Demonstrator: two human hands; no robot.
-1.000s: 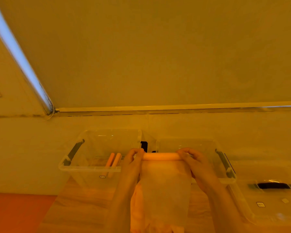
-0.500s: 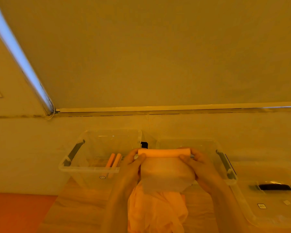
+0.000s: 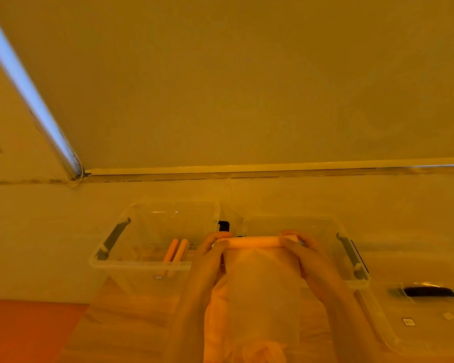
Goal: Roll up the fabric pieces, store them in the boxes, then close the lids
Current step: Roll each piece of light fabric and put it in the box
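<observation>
**Q:** Since half a second ago, what changed?

**A:** More loose fabric (image 3: 262,292) hangs below the roll (image 3: 249,242) now, back down toward the near edge; both hands stayed put at its ends.

**Q:** Grip?

**A:** Left hand (image 3: 210,254) curls round the left end, right hand (image 3: 306,251) round the right end, roll held level between the two open clear boxes.

**Q:** Anything stored?

**A:** Two rolled pieces (image 3: 177,251) lie in the left box (image 3: 110,263). Right box (image 3: 362,281) looks see-through; a lid (image 3: 430,323) lies flat on the far right.
</observation>
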